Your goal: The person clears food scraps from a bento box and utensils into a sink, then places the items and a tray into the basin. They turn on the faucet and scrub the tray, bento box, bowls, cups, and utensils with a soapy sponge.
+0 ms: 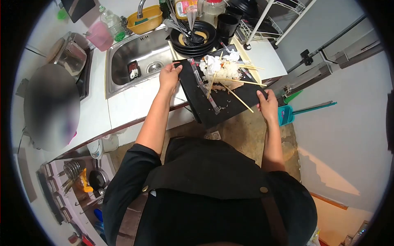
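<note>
Between my two hands is a black rectangular tray point(221, 117), which seems stacked on at least one more. My left hand point(169, 78) grips its left corner, near the sink; my right hand point(268, 105) has the right corner, fingers curled round the edge. On the tray lie a mound of leftover rice point(230, 74), crumpled white tissues point(211, 64) and several thin wooden skewers point(239, 99). A clear plastic wrapper point(201, 84) stretches along its left side. Loose rice grains are scattered over the black surface.
Left of the tray is a steel sink point(123, 61) with a small dark dish point(134, 70) in it. Behind stand stacked black plates point(191, 50) with cutlery, a yellow basin point(144, 20) and a white wire rack point(269, 26). A teal dustpan point(286, 115) leans at right.
</note>
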{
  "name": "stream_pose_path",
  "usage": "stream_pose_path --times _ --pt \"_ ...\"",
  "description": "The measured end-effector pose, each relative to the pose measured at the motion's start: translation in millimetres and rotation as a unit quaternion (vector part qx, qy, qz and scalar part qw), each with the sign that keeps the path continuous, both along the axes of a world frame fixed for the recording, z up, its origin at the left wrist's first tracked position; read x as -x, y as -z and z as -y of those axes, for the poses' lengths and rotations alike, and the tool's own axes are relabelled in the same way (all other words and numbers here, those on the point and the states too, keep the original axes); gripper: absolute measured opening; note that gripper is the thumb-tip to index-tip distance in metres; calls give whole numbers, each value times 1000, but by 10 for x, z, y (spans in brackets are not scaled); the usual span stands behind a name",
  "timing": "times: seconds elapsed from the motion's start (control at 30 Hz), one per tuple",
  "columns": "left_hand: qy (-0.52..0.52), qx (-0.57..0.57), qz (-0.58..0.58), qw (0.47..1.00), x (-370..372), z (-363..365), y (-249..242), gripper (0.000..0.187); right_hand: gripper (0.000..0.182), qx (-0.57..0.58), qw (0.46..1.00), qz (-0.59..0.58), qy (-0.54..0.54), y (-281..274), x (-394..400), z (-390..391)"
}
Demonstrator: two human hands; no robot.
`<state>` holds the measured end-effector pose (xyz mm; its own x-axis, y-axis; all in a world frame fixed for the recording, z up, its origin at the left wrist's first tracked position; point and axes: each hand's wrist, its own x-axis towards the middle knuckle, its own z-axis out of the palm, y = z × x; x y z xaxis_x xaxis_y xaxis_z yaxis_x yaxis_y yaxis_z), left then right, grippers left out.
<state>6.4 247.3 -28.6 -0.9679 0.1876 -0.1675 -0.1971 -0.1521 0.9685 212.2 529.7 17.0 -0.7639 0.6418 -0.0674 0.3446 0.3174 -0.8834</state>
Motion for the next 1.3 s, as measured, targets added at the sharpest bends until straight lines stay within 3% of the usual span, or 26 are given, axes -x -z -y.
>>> stream_pose_path --times 0.13,0.3,0.4,0.6,0.67,0.73,0.8,0.87,1.0,1.17,1.3 --pt "-23 -14 2 1000 -53 -13 43 8 18 143 987 -79 4 18 -84 0" --pt "-30 -22 21 999 -332 -75 -202 9 16 409 893 -188 -3 349 -276 -130" --pt "-21 -19 7 1000 -497 -142 -290 10 13 422 892 -158 14 57 -474 191" --pt "69 -114 -15 991 -795 -147 -731 28 16 439 859 -259 44 144 -839 83" --pt "6 -169 10 986 -1021 -103 -847 33 5 400 871 -275 71 30 -1037 120" --pt "-87 -194 4 977 -1216 47 -674 28 5 394 865 -295 93 37 -1318 -33" --pt "-94 -327 -63 938 -1346 335 -110 25 11 377 866 -315 95 8 -1616 -215" --pt "-147 -187 -172 956 -1649 415 252 29 29 354 877 -315 79 -22 -1957 -379" --pt "-211 -11 -9 977 -2179 213 1042 29 32 342 896 -248 137 -47 -2561 -696" --pt "-77 -77 176 978 -2406 -395 1812 20 44 369 902 -187 125 353 -3012 -1199" --pt "32 -185 268 945 -2461 -880 1784 39 40 337 926 -126 110 672 -2870 -1346"
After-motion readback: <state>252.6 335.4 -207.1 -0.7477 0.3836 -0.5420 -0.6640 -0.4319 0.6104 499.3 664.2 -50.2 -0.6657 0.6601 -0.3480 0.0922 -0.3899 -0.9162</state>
